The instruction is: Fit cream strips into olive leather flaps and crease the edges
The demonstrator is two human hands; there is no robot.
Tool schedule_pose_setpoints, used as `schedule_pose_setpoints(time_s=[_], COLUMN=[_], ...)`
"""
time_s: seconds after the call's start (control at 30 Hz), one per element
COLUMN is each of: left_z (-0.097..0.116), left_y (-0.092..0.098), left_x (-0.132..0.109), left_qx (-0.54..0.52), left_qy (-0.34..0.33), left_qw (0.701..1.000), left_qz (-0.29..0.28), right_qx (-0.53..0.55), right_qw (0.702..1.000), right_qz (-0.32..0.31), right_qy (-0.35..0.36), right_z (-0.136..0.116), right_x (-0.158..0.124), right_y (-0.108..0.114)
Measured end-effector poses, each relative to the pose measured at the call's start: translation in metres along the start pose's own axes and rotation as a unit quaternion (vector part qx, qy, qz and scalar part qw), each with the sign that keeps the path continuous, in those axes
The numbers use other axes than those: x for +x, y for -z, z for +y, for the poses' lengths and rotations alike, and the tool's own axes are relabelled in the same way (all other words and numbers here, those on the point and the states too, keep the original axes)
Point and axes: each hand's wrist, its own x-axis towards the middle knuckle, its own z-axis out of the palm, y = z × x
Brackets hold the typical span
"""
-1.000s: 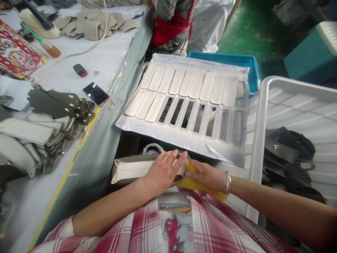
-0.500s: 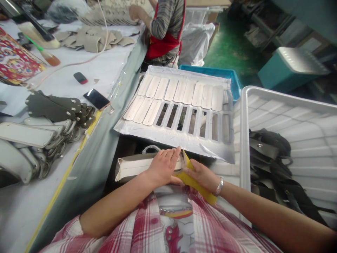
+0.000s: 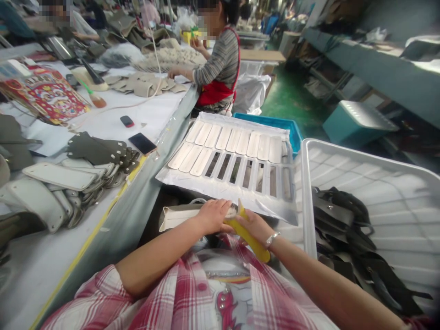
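Note:
A grey piece with a cream inner side (image 3: 178, 217) lies across my lap, and my left hand (image 3: 213, 217) is closed over its right end. My right hand (image 3: 255, 226), with a silver bracelet at the wrist, grips a yellow sheet (image 3: 252, 240). The sheet's upper edge meets the right end of the piece, between my two hands. Beyond them, a white slotted board (image 3: 220, 183) holds two rows of cream strips (image 3: 223, 137); several slots at the right of the near row show dark gaps.
At the left, a white table (image 3: 113, 117) bears stacked pale panels (image 3: 59, 176), dark grey pieces (image 3: 92, 147) and a phone (image 3: 142, 143). A white bin (image 3: 309, 197) with dark pieces (image 3: 338, 220) stands at my right. A person in a red apron (image 3: 220, 91) sits ahead.
The view has tilted up, showing more of the room and the person ahead. Both hands keep their hold at the right end of the piece.

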Motion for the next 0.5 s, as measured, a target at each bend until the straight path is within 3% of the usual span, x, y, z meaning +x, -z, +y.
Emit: schedule_pose_setpoints(time_s=[0.1, 0.23, 0.37, 0.5], left_z=[-0.001, -0.001, 0.006, 0.010], left_y=[-0.001, -0.005, -0.008, -0.011], left_x=[-0.012, -0.031, -0.041, -0.041], left_qx=[-0.012, -0.011, 0.013, 0.028], left_qy=[0.022, 0.043, 0.041, 0.040], left_qw=[0.999, 0.998, 0.995, 0.993], left_qz=[0.022, 0.052, 0.090, 0.112], right_qx=[0.026, 0.216, 0.355, 0.340], right_qw=[0.998, 0.957, 0.896, 0.872], right_qz=[0.020, 0.056, 0.117, 0.174], right_qy=[0.058, 0.185, 0.240, 0.305], right_z=[-0.006, -0.011, -0.017, -0.020], right_x=[-0.018, -0.031, -0.012, 0.023], right_y=[0.015, 0.030, 0.015, -0.008])
